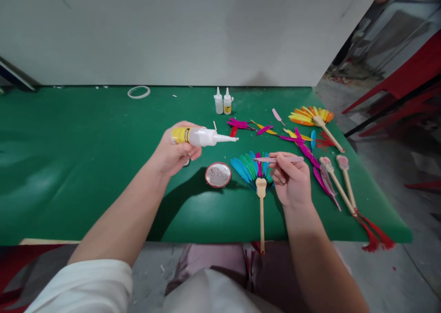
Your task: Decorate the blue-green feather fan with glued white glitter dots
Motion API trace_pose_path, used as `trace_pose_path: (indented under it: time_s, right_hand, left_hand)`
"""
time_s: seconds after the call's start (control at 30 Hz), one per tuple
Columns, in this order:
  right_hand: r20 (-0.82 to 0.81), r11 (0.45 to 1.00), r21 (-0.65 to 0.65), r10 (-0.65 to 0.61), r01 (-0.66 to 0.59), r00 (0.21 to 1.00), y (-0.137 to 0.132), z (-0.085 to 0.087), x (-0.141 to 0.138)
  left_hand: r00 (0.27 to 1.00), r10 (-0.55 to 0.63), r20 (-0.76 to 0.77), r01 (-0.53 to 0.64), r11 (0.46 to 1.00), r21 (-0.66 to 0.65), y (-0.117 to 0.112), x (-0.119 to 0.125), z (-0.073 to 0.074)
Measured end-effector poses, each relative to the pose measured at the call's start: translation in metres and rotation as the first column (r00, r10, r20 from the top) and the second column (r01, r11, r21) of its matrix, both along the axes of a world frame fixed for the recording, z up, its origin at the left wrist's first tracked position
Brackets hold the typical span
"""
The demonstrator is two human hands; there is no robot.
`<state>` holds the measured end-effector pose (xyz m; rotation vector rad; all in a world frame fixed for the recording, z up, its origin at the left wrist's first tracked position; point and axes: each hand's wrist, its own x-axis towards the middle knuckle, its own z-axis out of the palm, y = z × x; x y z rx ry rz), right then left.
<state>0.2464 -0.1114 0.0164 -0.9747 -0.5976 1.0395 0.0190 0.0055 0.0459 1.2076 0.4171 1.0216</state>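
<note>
The left hand (pixel 174 154) was closed around a glue bottle (pixel 201 136), held clear of the green table (pixel 86 166). The bottle lay almost level, with its tapered white nozzle pointing to the person's right. Its body was translucent white and carried a yellow label at the end inside the palm.

The right hand (pixel 291 180) pinched a pale pink feather (pixel 279 159) between thumb and fingers. The feather was narrow and straight, and was held level with its free end pointing left. It sat just above the feather fan (pixel 250 166) on the table in front of the person.

The fan consisted of blue, green and magenta feathers spread in an arc. They met at the rounded head of a light wooden handle (pixel 262 212), which ran toward the person and overhung the table edge.

A small round dish (pixel 218 174) with a red rim and pale contents stood just left of the fan, between the two hands.

Other items on the table:
- Two small bottles (pixel 223 102) stood side by side near the far edge.
- Loose feathers (pixel 265 129) in magenta, yellow, blue and red lay beyond the fan.
- An orange and yellow fan (pixel 312 115) lay at the far right.
- Two spare handles (pixel 339 184) with red tassels (pixel 375 235) lay to the right of the right hand.
- A tape ring (pixel 138 92) lay near the far edge, well apart from the other items.
</note>
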Motion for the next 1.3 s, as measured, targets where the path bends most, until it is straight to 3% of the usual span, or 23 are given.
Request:
trace_pose_path:
  time_s: [0.13,0.23,0.4,0.53,0.77,1.07,1.3]
  right_hand:
    - [0.008,1.000,0.011,0.003,-0.003,1.000,-0.004,0.007,0.002]
    - [0.021,1.000,0.023,-0.012,0.011,1.000,-0.007,0.012,0.004]
    - [0.025,0.997,0.052,-0.054,0.053,0.998,-0.008,0.016,0.012]
    - [-0.070,0.996,0.070,-0.049,0.054,0.996,-0.004,0.013,0.020]
    - [-0.318,0.998,-0.057,-0.056,0.040,0.946,0.005,0.006,0.019]
    - [-0.272,0.995,0.023,0.095,-0.092,0.958,0.004,0.005,0.008]
    - [-0.162,0.993,0.056,0.116,-0.108,0.980,-0.001,0.007,-0.001]
  left_hand:
    - [0.999,0.010,0.036,-0.016,0.981,0.192,0.009,0.007,0.033]
    - [0.997,0.042,0.064,-0.056,0.970,0.238,0.012,0.018,0.040]
    - [0.999,0.017,0.051,-0.022,0.994,0.107,0.013,0.031,0.032]
    - [1.000,0.007,0.001,-0.007,0.999,0.049,0.014,0.030,0.028]
    - [0.989,0.033,-0.142,-0.003,0.978,0.208,0.012,0.036,0.022]
    - [0.994,0.085,-0.068,-0.070,0.976,0.209,0.009,0.041,0.023]
    - [0.988,0.097,-0.120,-0.069,0.974,0.215,0.010,0.043,0.023]
